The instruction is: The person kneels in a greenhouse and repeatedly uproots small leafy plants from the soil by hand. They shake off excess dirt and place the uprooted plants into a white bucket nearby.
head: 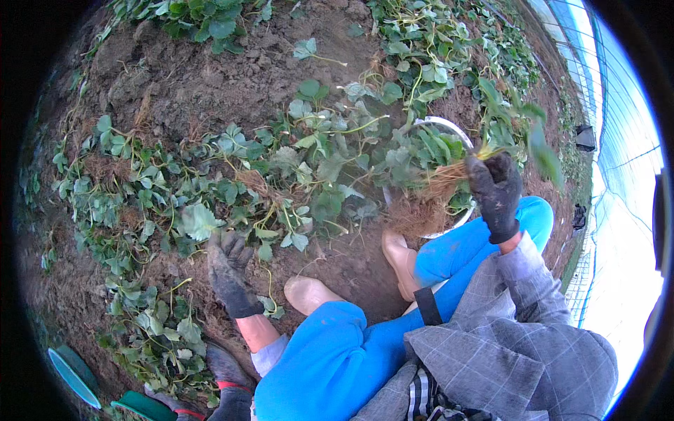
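My right hand, in a dark soiled work glove, grips a leafy strawberry plant near its crown, above a round white-rimmed container. The plant's brown roots point left and its leaves, partly blurred, point right. Green plants and a root clump lie in or over the container, which stands by my knee. At the left, my left hand, also gloved, is beside the heap of uprooted strawberry plants; a pale leaf is at its fingertips. Whether it holds that leaf cannot be told.
Bare brown soil lies behind the heap, with more plants at the top. Another person's gloved hand is at the lower left, near a green basin and another green container. The greenhouse wall curves along the right.
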